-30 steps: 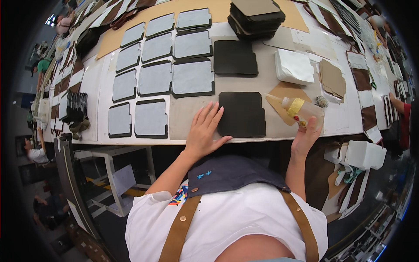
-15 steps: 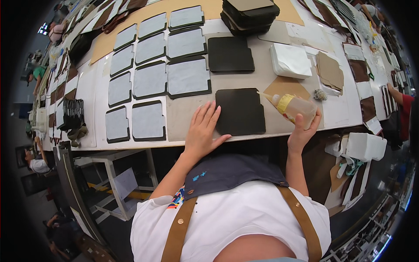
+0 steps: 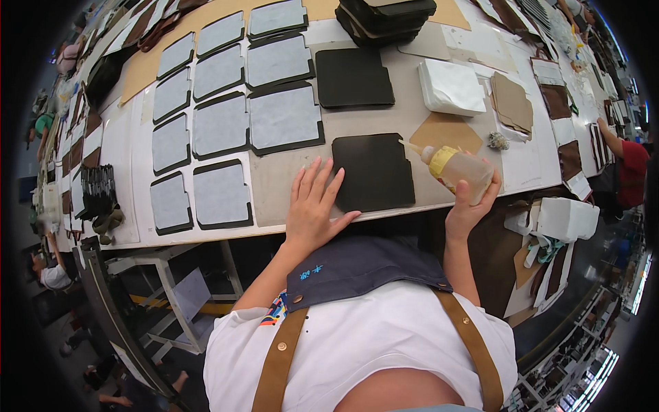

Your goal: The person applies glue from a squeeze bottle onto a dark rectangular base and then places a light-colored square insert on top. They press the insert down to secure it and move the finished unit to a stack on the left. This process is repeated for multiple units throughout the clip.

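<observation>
In front of me a flat black panel (image 3: 374, 173) with a notched right side lies near the table's front edge. My left hand (image 3: 316, 206) rests flat along its left side, fingers spread and thumb at the lower left corner. Gripped in my right hand (image 3: 473, 206) is a clear squeeze bottle (image 3: 465, 175) with a yellow band and a narrow nozzle. The bottle is tilted, its nozzle tip at the panel's upper right corner; whether it touches is too small to tell. Another black panel (image 3: 354, 77) lies just beyond.
Rows of black panels with pale grey facings (image 3: 221, 127) cover the left. A stack of black pieces (image 3: 384, 24) stands at the back. To the right are white sheets (image 3: 451, 87), brown card pieces (image 3: 511, 103) and a small greyish lump (image 3: 498, 141). A red-sleeved person (image 3: 631, 165) is far right.
The whole view has shifted and turned slightly, so the table's things sit further left. My hands and the bottle keep nearly the same place relative to the black panel.
</observation>
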Tool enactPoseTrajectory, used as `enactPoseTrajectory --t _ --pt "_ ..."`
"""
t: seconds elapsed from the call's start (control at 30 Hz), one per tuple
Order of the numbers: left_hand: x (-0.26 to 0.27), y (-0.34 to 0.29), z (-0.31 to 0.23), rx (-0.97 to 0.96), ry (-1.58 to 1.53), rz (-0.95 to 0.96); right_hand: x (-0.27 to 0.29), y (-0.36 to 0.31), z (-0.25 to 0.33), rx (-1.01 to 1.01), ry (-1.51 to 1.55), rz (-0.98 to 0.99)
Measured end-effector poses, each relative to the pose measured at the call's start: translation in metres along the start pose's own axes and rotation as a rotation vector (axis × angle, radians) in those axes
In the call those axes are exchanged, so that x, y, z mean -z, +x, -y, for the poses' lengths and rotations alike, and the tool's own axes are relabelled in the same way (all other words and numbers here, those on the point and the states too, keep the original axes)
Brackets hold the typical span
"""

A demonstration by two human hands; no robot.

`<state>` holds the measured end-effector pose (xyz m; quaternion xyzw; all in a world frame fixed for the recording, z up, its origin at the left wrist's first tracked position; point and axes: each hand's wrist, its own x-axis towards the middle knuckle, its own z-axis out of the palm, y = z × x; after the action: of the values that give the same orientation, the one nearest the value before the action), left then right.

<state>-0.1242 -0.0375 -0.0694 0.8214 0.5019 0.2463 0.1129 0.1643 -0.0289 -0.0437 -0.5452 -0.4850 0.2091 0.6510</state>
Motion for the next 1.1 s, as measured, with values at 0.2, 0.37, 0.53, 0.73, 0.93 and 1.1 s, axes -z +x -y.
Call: enactPoseTrajectory --t 0.2,0.37,0.53,0.73,0.93,1.1 --pt "0.001 0.001 0.000 0.002 -0.002 -0.007 -0.004 0.001 0.002 0.038 -0.011 0.017" --pt "0.001 0.001 -0.001 0.001 -0.005 -0.014 -0.008 -0.003 0.001 0.100 -0.014 0.043" --pt "0.002 0.002 -0.001 0.000 -0.011 -0.022 -0.018 -0.008 0.007 0.143 0.006 0.105" --pt "0.004 0.000 0.001 -0.002 -0.069 -0.072 -0.029 -0.013 0.009 0.196 0.006 0.192" --pt "0.003 -0.004 0.004 -0.015 -0.082 -0.138 -0.042 -0.017 0.010 0.236 0.030 0.237" --pt "0.002 -0.006 0.004 -0.014 -0.092 -0.169 -0.054 -0.021 0.012 0.242 0.048 0.303"
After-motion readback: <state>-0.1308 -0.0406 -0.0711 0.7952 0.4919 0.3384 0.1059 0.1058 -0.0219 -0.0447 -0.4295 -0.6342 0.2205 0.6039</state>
